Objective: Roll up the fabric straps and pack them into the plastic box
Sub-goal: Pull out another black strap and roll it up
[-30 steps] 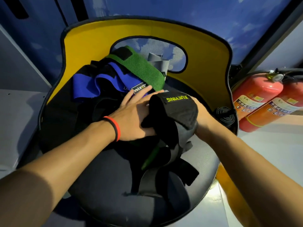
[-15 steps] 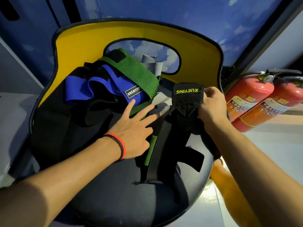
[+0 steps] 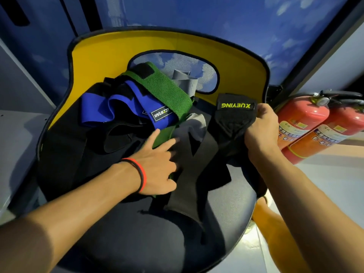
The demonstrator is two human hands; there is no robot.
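The black strap (image 3: 233,125) hangs at right of centre, gripped by the right hand (image 3: 258,128), whose fingers and thumb are curled round the edge of its broad padded end. That end is thick, matt and stitched, with a woven label in yellow-green letters across its top. Below it the strap narrows to a long flat band that trails down over the seat towards the lower middle of the frame.

The left hand (image 3: 157,164) lies flat at the centre with its fingers spread. The fingertips press on a green strap (image 3: 163,91) and on the dark cloth next to it. Two thin wristbands (image 3: 142,175), one red and one black, circle that wrist.

The green strap is a coarse knitted band with a black fastening patch at its far end, and it runs diagonally from upper centre down to the fingers. Under it, at centre left, a smooth blue strap (image 3: 98,107) lies in soft folds and carries a small black label. A grey strap (image 3: 185,81) stands crumpled behind the green one.

All of them are heaped on the dark fabric seat of a chair (image 3: 234,203) with a curved yellow back. Two red fire extinguishers (image 3: 307,123) lean at the right edge.
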